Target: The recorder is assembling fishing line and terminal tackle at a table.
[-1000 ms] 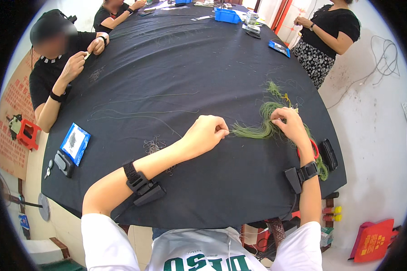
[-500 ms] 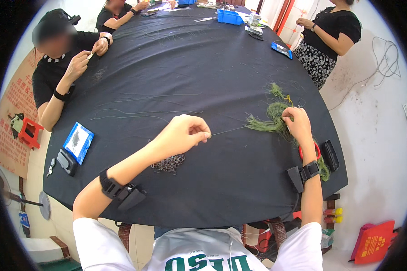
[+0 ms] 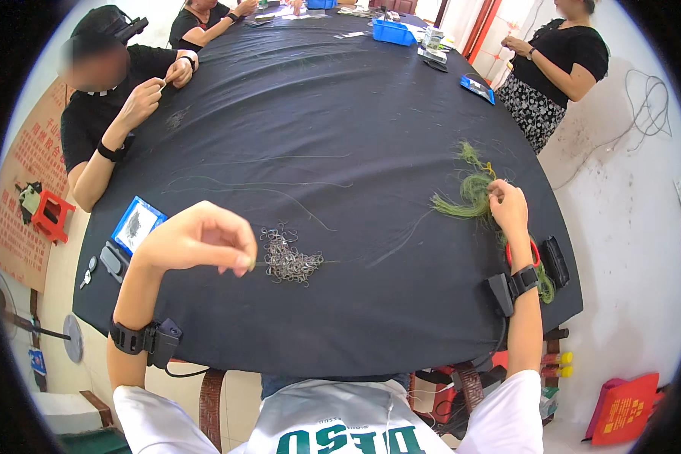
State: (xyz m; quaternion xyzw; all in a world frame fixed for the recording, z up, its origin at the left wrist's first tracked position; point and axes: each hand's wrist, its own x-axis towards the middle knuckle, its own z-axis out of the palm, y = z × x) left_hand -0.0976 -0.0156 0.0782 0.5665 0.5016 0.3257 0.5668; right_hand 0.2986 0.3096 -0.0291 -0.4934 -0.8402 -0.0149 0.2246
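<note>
My left hand [image 3: 204,240], fingers pinched, holds the end of a thin green line [image 3: 339,262]. The strand runs right from my fingertips, low across a heap of small metal hooks [image 3: 289,259], toward the green bundle. At the right of the table my right hand [image 3: 508,206] has its fingertips closed on a loose bundle of green line [image 3: 473,193], tied with a yellow strip [image 3: 489,168]. Just below that hand lie red-handled scissors [image 3: 536,253], partly hidden by my forearm. Several single green strands [image 3: 257,187] lie spread on the black cloth beyond my left hand.
A blue packet [image 3: 138,224] and a grey case [image 3: 113,261] lie left; a black case [image 3: 556,262] lies right. Across the table stand a blue tray [image 3: 393,32] and another blue packet [image 3: 477,89]. A co-worker [image 3: 102,98] sits left; another person [image 3: 556,64] stands far right.
My left hand has moved left and toward me, drawing the green strand out of the bundle. The hook heap is now uncovered. My right hand has barely moved at the bundle.
</note>
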